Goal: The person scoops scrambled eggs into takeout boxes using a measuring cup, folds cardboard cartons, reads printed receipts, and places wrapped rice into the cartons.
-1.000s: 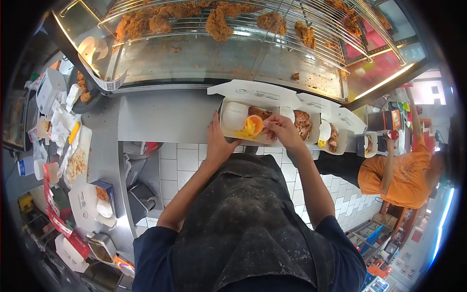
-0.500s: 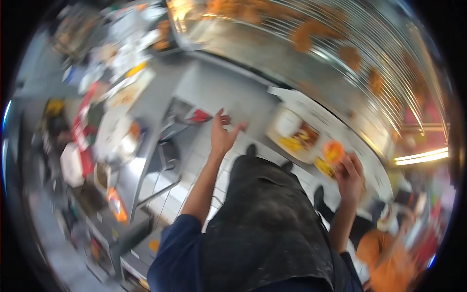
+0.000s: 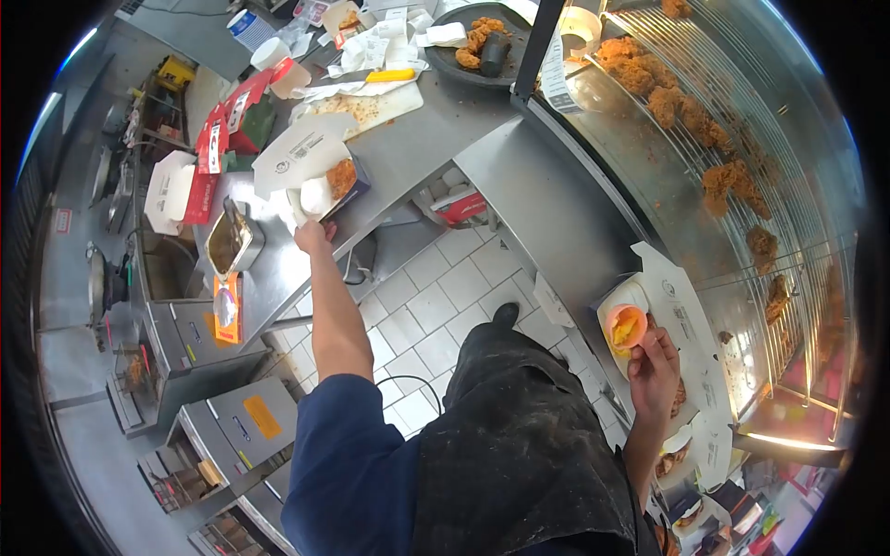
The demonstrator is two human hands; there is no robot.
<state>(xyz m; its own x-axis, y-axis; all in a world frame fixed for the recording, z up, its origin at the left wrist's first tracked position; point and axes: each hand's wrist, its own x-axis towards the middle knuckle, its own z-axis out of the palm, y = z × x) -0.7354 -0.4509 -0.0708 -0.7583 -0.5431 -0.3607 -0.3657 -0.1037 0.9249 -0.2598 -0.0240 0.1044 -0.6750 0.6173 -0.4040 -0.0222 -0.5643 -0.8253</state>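
My left hand point(image 3: 316, 237) reaches to the near edge of an open takeaway box point(image 3: 357, 188) on the left counter. Its fingers close on that edge, partly hidden by the hand itself. A white rounded portion point(image 3: 317, 195), perhaps rice, and a piece of fried chicken point(image 3: 341, 177) lie in this box. On the other side, my right hand point(image 3: 655, 369) grips a small orange cup point(image 3: 625, 326) tilted to show yellow food inside. The cup is over another open takeaway box point(image 3: 607, 301), whose printed lid point(image 3: 669, 295) stands open; cup and hand cover part of its contents.
Fried chicken pieces point(image 3: 732, 185) lie on racks in the heated display at right. A yellow-handled knife point(image 3: 389, 76) rests by a cutting board point(image 3: 385, 104). A metal container point(image 3: 234, 243) and red boxes point(image 3: 211, 139) stand on the left counter. Below is a tiled floor point(image 3: 436, 347).
The view has swung left. My left hand has gone from spread in mid-air to the box on the left counter. The orange cup stays in my right hand, now tilted with its opening visible.
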